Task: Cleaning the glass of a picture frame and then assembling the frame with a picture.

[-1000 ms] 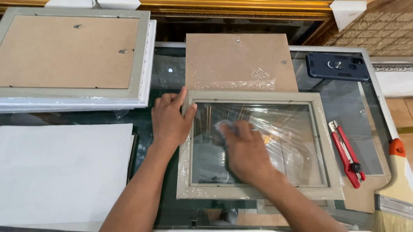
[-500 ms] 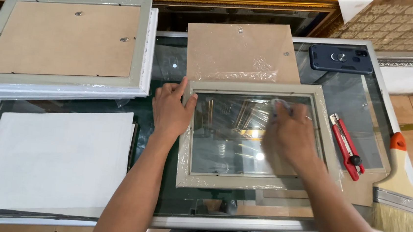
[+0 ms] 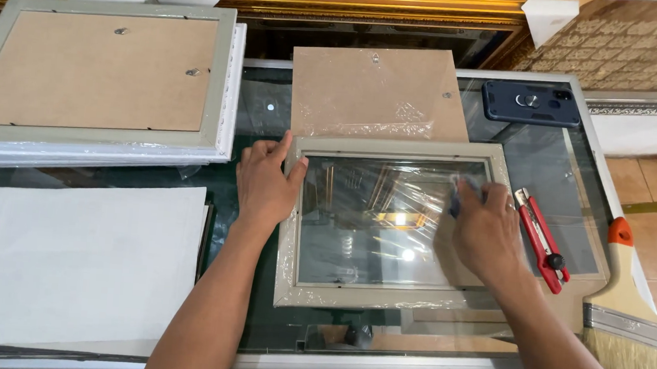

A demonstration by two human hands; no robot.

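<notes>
A grey-green picture frame [image 3: 394, 148] with a glass pane [image 3: 373, 219] lies on the glass table, loose plastic film around its edges. My left hand [image 3: 265, 181] rests flat on the frame's left rail, fingers spread, holding it down. Pressed against the glass near the frame's right rail, my right hand [image 3: 485, 234] grips a small dark wad, probably a cloth [image 3: 456, 202], mostly hidden under the fingers.
A brown backing board [image 3: 375, 90] lies behind the frame. Stacked frames [image 3: 94, 80] sit at back left, white sheets [image 3: 76, 258] at front left. A red utility knife [image 3: 541, 239], a wide paintbrush [image 3: 630, 318] and a phone [image 3: 530, 104] lie to the right.
My right hand has swept across the glass from its left side to its right side. The left hand has stayed on the frame's left rail.
</notes>
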